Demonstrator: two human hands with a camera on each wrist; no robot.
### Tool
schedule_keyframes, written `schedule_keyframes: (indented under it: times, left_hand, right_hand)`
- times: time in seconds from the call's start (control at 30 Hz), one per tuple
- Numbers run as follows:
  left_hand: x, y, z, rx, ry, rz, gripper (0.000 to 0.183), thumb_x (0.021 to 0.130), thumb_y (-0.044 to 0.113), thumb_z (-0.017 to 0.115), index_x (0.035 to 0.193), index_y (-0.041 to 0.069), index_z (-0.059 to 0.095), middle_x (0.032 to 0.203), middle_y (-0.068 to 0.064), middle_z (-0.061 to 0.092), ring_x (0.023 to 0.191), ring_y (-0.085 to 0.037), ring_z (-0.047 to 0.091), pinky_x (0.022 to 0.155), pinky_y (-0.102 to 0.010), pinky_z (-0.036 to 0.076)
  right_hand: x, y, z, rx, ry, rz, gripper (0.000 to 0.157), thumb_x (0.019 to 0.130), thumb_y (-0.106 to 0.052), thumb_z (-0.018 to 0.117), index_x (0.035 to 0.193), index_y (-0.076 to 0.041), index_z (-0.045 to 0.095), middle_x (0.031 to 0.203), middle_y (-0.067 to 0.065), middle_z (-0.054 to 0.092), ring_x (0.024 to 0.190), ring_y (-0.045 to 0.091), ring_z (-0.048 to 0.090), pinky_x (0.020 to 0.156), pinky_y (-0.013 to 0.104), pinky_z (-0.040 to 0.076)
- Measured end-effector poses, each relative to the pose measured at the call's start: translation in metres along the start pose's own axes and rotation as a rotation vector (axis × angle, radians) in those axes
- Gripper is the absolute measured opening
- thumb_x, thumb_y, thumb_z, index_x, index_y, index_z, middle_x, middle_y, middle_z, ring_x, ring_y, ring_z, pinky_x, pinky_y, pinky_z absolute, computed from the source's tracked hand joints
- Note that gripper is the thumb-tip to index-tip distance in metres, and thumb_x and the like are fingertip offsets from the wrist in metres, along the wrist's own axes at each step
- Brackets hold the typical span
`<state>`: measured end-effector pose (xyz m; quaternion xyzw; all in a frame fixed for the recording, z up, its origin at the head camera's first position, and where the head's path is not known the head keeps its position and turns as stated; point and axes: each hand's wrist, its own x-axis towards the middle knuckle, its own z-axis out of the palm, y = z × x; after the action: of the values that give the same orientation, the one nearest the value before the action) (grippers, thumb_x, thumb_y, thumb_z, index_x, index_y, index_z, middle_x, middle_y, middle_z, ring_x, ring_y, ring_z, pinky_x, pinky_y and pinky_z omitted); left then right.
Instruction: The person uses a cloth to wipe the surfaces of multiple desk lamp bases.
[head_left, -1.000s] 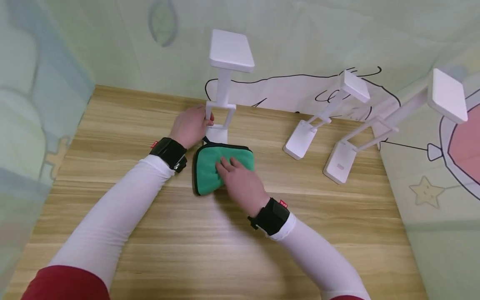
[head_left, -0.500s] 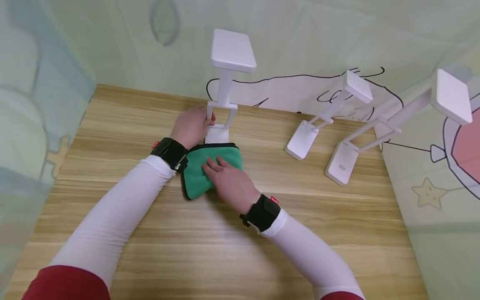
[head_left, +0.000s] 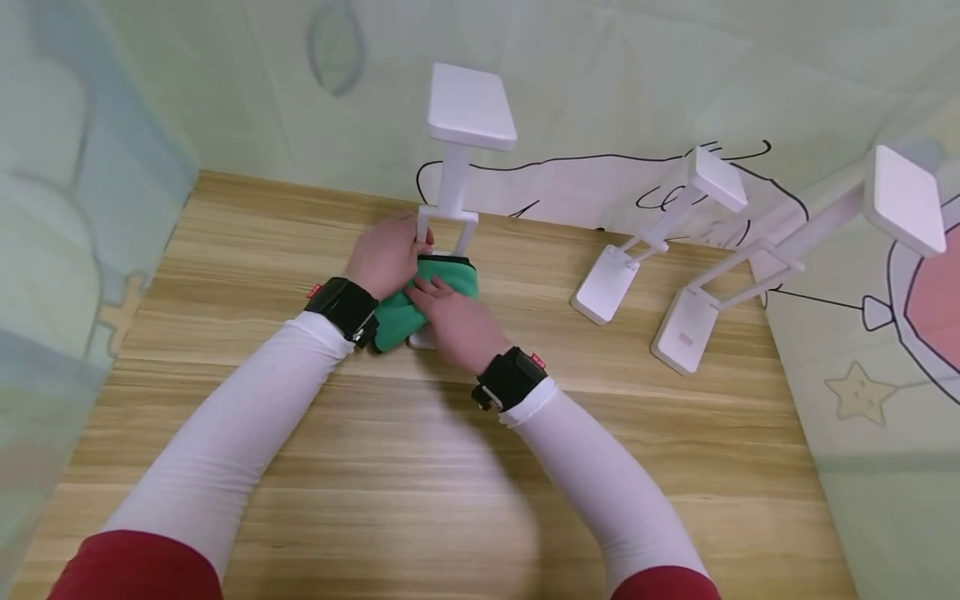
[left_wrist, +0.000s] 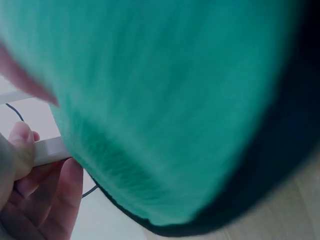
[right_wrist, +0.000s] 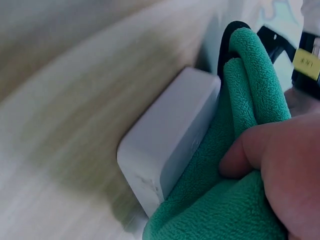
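A white desk lamp [head_left: 471,104] stands upright at the back of the table. My left hand [head_left: 382,254] holds one bar of its lower arm, with thumb and fingers around the bar [left_wrist: 50,151] in the left wrist view. A green cloth [head_left: 453,277] with black edging covers most of the lamp's base. On the cloth lies my right hand [head_left: 465,325], fingers extended and pressing it to the base. In the right wrist view the thumb [right_wrist: 240,162] pushes into a fold of cloth, and the near end of the white base [right_wrist: 160,135] shows beside it.
Two more white desk lamps, a smaller one [head_left: 606,283] and a larger one [head_left: 685,329], stand to the right on the wooden table [head_left: 337,500]. Printed curtain-like walls [head_left: 262,100] rise behind the table and on both sides.
My right hand has slid the green cloth left, then away from me up the lamp's base, so the base's near end shows. My left hand keeps its hold on the lamp.
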<state>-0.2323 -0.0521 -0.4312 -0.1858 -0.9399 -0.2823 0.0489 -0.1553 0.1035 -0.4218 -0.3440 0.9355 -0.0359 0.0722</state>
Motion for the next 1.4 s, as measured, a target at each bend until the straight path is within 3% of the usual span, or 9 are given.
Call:
schedule_keyframes:
  times: [0.47, 0.83, 1.13, 1.27, 1.4]
  left_hand:
    - [0.002, 0.002, -0.001, 0.008, -0.017, 0.001, 0.007, 0.097, 0.017, 0.064, 0.098, 0.010, 0.065, 0.096, -0.005, 0.061, 0.090, -0.024, 0.060, 0.075, -0.045, 0.052]
    - [0.001, 0.003, 0.000, -0.004, -0.014, 0.010, 0.009, 0.097, 0.019, 0.064, 0.097, 0.009, 0.066, 0.093, -0.006, 0.060, 0.085, -0.023, 0.060, 0.070, -0.043, 0.052]
    - [0.000, 0.004, -0.001, 0.004, -0.014, 0.001, 0.011, 0.097, 0.019, 0.065, 0.097, 0.008, 0.066, 0.093, -0.007, 0.060, 0.084, -0.023, 0.058, 0.067, -0.042, 0.051]
    - [0.000, 0.004, -0.001, 0.008, -0.011, 0.006, 0.011, 0.097, 0.018, 0.065, 0.097, 0.008, 0.066, 0.094, -0.007, 0.061, 0.083, -0.023, 0.059, 0.067, -0.042, 0.051]
    - [0.000, 0.005, -0.002, -0.001, -0.007, 0.008, 0.010, 0.096, 0.018, 0.065, 0.097, 0.008, 0.066, 0.094, -0.007, 0.061, 0.085, -0.024, 0.060, 0.069, -0.043, 0.052]
  right_hand:
    - [-0.011, 0.013, -0.002, 0.034, 0.003, 0.079, 0.050, 0.100, 0.000, 0.049, 0.149, -0.009, 0.043, 0.153, 0.011, 0.039, 0.139, 0.030, 0.031, 0.103, 0.042, 0.044]
    - [-0.052, 0.000, 0.003, -0.097, -0.008, 0.112, 0.049, 0.102, -0.004, 0.051, 0.150, -0.011, 0.042, 0.154, 0.009, 0.037, 0.138, 0.031, 0.034, 0.088, 0.040, 0.054]
    - [-0.077, -0.027, 0.004, -0.222, -0.011, 0.006, 0.046, 0.100, -0.006, 0.056, 0.145, -0.006, 0.047, 0.149, 0.013, 0.045, 0.134, 0.035, 0.040, 0.105, 0.039, 0.042]
    - [-0.074, -0.032, 0.006, -0.223, 0.004, -0.034, 0.046, 0.100, -0.006, 0.056, 0.145, -0.005, 0.048, 0.148, 0.013, 0.046, 0.134, 0.034, 0.039, 0.107, 0.038, 0.040]
    - [-0.061, -0.028, 0.008, -0.150, 0.034, -0.069, 0.047, 0.098, -0.006, 0.056, 0.145, -0.006, 0.048, 0.148, 0.013, 0.047, 0.134, 0.034, 0.039, 0.105, 0.039, 0.042]
